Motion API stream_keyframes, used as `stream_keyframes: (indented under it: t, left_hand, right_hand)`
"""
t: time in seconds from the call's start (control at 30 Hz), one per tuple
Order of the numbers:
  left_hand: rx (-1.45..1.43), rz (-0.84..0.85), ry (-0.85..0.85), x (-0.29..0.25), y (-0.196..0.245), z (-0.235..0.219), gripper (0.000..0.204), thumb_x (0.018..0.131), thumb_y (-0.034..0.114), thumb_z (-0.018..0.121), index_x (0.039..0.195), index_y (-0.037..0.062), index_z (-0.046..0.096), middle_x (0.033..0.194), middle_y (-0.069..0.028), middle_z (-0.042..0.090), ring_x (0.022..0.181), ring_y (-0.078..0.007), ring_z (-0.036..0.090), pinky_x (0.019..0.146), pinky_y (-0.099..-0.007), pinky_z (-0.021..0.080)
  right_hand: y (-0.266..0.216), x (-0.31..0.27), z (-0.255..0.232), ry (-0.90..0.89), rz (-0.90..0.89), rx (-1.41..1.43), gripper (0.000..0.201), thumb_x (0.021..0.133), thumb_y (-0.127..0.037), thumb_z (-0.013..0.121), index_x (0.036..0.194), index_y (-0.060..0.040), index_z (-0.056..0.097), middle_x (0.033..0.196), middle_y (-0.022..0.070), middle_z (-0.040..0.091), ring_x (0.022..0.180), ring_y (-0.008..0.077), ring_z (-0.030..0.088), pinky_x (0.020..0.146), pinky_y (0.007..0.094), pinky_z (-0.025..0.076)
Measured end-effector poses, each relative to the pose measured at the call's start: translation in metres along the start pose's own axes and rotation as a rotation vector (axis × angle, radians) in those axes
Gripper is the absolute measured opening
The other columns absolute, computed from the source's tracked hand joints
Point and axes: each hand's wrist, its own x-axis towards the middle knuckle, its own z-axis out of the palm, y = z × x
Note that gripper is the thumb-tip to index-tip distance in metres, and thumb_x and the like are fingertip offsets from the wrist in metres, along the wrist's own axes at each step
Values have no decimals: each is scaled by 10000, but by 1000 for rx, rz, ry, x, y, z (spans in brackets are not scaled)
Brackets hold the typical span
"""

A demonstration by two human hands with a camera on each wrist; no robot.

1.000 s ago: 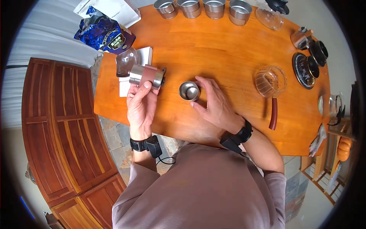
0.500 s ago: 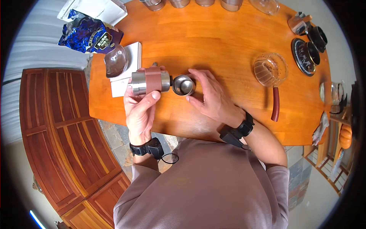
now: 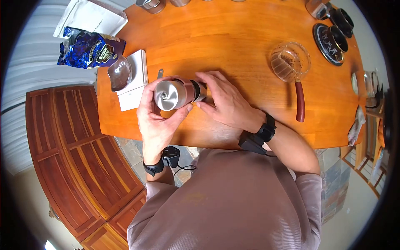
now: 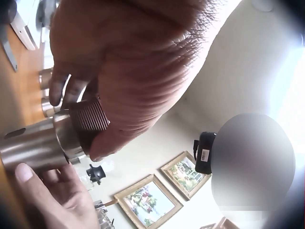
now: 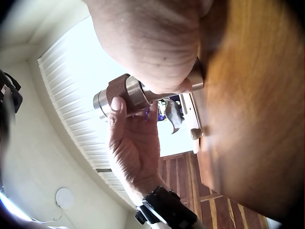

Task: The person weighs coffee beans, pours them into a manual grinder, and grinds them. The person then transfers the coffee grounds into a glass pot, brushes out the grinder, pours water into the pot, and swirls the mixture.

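My left hand point(image 3: 157, 127) grips a steel hand coffee grinder point(image 3: 170, 96) round its ribbed brown band, fingers on one side and thumb on the other. The grinder leans, its shiny round top turned up toward the head camera. Its lower end meets the small steel cup point(image 3: 201, 91), and in the left wrist view cup point(image 4: 33, 145) and grinder run in one line. Fingers and thumb of my right hand point(image 3: 233, 104) hold the cup from the right, close over the table. In the right wrist view that hand hides much of the cup point(image 5: 196, 78).
A glass pot with a red-brown handle point(image 3: 300, 102) stands to the right, black cups point(image 3: 339, 39) beyond it. On the left are a blue foil bag point(image 3: 89, 50), a white pouch point(image 3: 89, 18), and a clear dish point(image 3: 121, 74) on a white box point(image 3: 139, 66). Steel cups point(image 3: 151, 5) line the far side.
My left hand has swung the grinder from lying sideways to tilted with its top up, and brought its lower end onto the cup. The right hand stays at the cup, slightly farther left.
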Motion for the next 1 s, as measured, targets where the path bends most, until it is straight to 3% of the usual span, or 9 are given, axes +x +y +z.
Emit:
stream_keyframes:
  t: [0.4,0.53,0.63,0.7,0.73,0.77,0.83,0.9,1.0]
  left_hand:
    - [45,-3,-31,7,-5,3,625,744,-64,842,1282,19,535,1219,-90,649,1144,-163,621,1044,-343,490]
    - [35,-55,-34,6,-2,1,639,747,-80,832,1297,20,523,1219,-83,643,1145,-163,621,1042,-341,492]
    - [71,-100,-109,11,8,-2,713,741,-26,855,1352,11,490,1294,-117,612,1208,-184,589,1065,-355,473]
    - [52,-54,-151,17,24,0,807,723,43,883,1405,-3,454,1373,-166,568,1294,-219,535,1113,-384,421]
    - [184,-31,-225,19,19,-9,854,759,168,875,1454,-15,413,1445,-207,514,1358,-259,484,1150,-410,363]
    - [187,90,-229,32,26,-12,774,870,293,788,1466,-15,404,1448,-221,513,1366,-283,483,1155,-416,344]
    - [212,141,-233,49,39,-9,704,978,455,625,1461,-15,420,1432,-222,534,1371,-302,479,1154,-412,338]
    - [349,149,-238,63,55,2,716,1027,583,444,1431,-7,470,1380,-207,587,1364,-296,491,1133,-414,355]
    - [575,156,-347,86,57,21,738,1019,596,435,1404,-33,477,1239,-261,642,1208,-343,599,1017,-406,443]
  right_hand:
    - [3,-2,1,15,-22,7,598,815,-54,721,1331,80,451,1214,258,576,1155,406,543,995,467,464]
    - [4,-4,2,0,-14,-3,628,809,-70,749,1354,43,456,1252,222,562,1176,394,544,999,456,474]
    - [5,-5,3,4,-25,1,634,810,-81,752,1356,41,456,1260,223,555,1182,395,541,1003,454,473]
    - [6,-4,1,16,-46,1,640,810,-90,754,1360,39,453,1265,224,551,1188,396,537,1006,452,473]
    - [5,-4,1,17,-66,22,637,805,-99,760,1344,54,458,1234,224,572,1174,391,537,1008,459,464]
    - [5,-4,1,19,-86,42,634,800,-109,766,1327,69,463,1203,224,593,1160,385,537,1011,465,454]
    - [7,-4,4,39,-111,48,638,820,-135,762,1349,47,457,1239,220,573,1182,391,530,1020,469,451]
    - [8,-2,4,59,-139,54,641,839,-162,758,1371,24,451,1275,215,553,1204,397,523,1030,473,448]
    - [9,0,3,-13,-71,69,613,863,-182,745,1365,18,457,1279,207,559,1197,387,528,1042,483,428]
